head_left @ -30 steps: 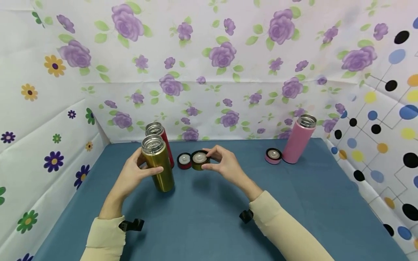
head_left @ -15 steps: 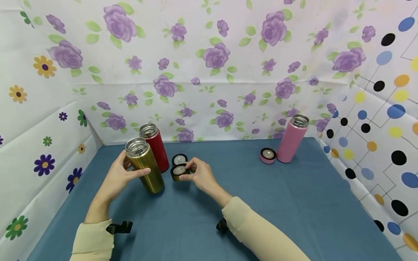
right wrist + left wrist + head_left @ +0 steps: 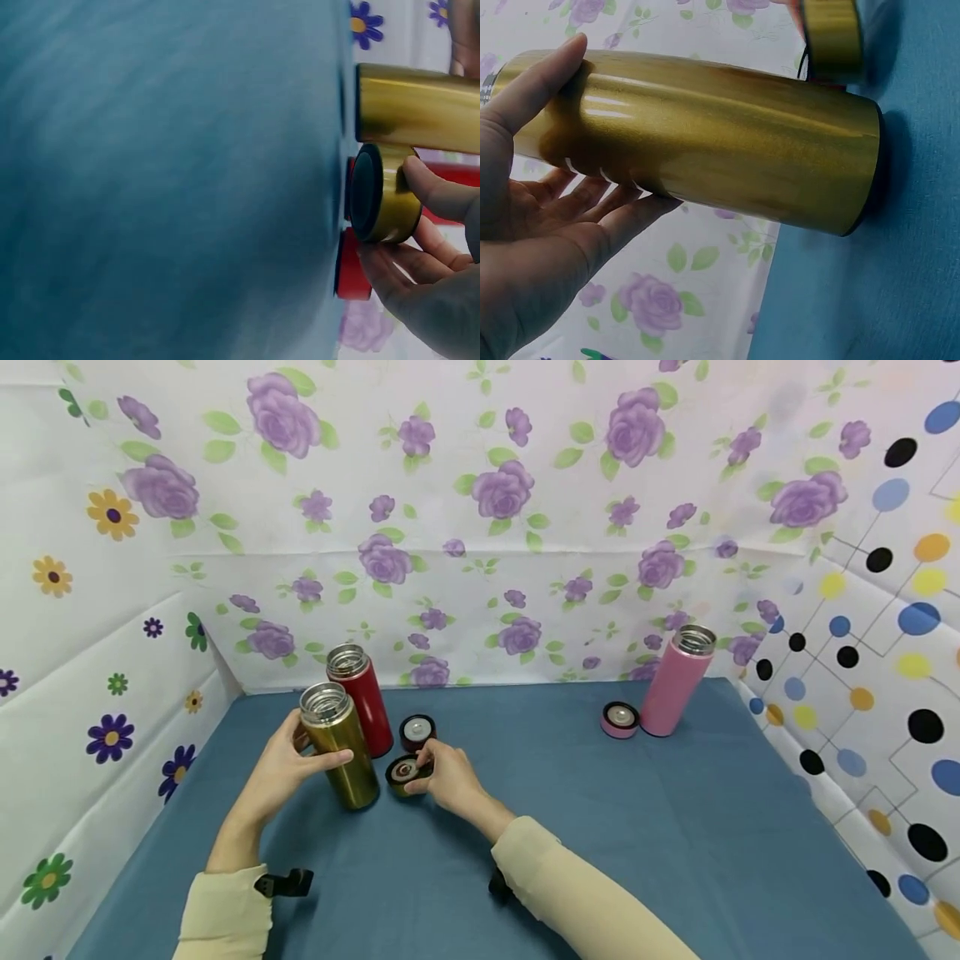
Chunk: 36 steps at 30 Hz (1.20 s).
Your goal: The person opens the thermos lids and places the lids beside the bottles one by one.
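Note:
My left hand [image 3: 288, 760] grips a gold thermos bottle [image 3: 341, 756] around its upper body, thumb across the front. The bottle is uncapped, its steel mouth facing up, and its base is at the blue cloth. With thumb and fingers my right hand [image 3: 452, 781] pinches a gold bottle lid [image 3: 397, 193] by its side, close beside the bottle's base. The lid's inner side faces up in the head view. Just behind it lies a red lid [image 3: 417, 732], also inner side up. An uncapped red thermos bottle [image 3: 362, 697] stands behind the gold one, partly hidden by it.
At the back right an uncapped pink thermos bottle [image 3: 677, 685] stands with its pink lid [image 3: 620, 719] beside it. Blue cloth [image 3: 570, 827] covers the table. Patterned sheets [image 3: 465, 510] rise behind it and at both sides.
My right hand has carried the gold lid left and toward me, from beside the red lid to next to the gold bottle. The left hand keeps its grip on the bottle.

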Each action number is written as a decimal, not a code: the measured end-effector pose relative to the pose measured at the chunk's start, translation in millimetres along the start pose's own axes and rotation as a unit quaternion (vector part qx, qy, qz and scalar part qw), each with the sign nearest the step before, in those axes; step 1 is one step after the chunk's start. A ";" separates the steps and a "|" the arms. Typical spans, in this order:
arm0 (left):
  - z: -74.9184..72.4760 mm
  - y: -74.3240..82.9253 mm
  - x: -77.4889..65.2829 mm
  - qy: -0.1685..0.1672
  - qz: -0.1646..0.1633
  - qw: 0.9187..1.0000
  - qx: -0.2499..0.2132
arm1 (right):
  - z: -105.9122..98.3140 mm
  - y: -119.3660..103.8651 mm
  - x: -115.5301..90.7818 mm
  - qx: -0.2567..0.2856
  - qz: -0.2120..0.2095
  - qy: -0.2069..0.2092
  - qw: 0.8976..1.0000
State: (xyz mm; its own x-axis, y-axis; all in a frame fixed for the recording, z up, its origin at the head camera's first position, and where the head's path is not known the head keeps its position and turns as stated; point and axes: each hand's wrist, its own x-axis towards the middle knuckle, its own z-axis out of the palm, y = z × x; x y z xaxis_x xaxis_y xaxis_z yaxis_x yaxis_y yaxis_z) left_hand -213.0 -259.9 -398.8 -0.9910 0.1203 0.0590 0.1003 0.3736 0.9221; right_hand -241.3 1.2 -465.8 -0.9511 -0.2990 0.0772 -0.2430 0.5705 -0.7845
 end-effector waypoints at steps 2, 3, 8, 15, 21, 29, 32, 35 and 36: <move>1.3 -0.6 0.6 0.001 -0.001 1.000 -0.001 | 0.9 1.4 -1.9 -0.022 -0.009 -0.003 1.000; 1.7 -0.9 0.6 0.003 -0.002 1.000 -0.001 | 1.3 2.1 -2.3 -0.033 -0.014 -0.005 0.999; 0.8 -4.8 0.4 0.014 -0.007 1.000 0.002 | 2.5 2.3 -2.3 -0.059 -0.035 -0.015 0.998; 3.1 -10.1 4.2 0.022 -0.009 1.000 -0.003 | 2.3 3.0 -1.7 -0.088 -0.062 -0.022 0.994; 7.5 -9.6 6.9 0.030 -0.015 0.999 -0.007 | -0.8 4.2 -1.6 -0.081 -0.056 -0.031 0.995; 12.1 -10.3 6.5 0.029 -0.012 0.999 0.001 | -6.7 6.9 1.5 -0.066 -0.061 -0.064 0.994; 12.9 -12.7 5.2 0.032 -0.004 0.999 0.005 | -12.2 8.7 2.9 -0.053 -0.059 -0.076 0.994; 13.9 -14.0 3.6 0.035 0.002 0.999 0.007 | -19.3 10.6 3.5 -0.042 -0.051 -0.079 0.995; 14.3 -13.9 3.0 0.034 0.004 0.999 0.006 | -21.4 11.8 3.5 -0.041 -0.049 -0.078 0.995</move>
State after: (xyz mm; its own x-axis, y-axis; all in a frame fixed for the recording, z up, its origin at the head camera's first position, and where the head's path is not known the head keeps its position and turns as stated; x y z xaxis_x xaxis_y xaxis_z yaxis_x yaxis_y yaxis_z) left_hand -216.2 -251.6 -416.9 -0.9938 0.0600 0.0931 0.1091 0.3836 0.9170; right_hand -251.7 23.2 -461.7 -0.8824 -0.4678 0.0501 -0.3548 0.5916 -0.7239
